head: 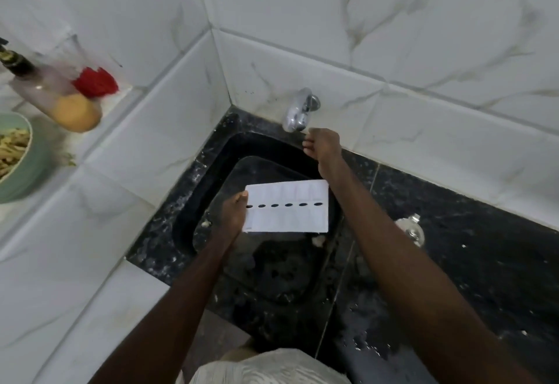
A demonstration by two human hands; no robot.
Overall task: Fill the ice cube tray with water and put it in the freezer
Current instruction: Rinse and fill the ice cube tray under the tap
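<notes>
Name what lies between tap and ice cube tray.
Head view: only bare black sink separates tap from ice cube tray; the right hand hangs just beside.

One wide-angle camera, worn on the head, gives the only view. It looks forward and steeply down into a sink (187, 220) set in a tiled corner, from close above. The tap (299, 109) lies at the far side, a bowl (18, 177) at the left edge, the wearer's shirt (266, 365) at the near edge. Tile lines bend toward the frame's edges.
</notes>
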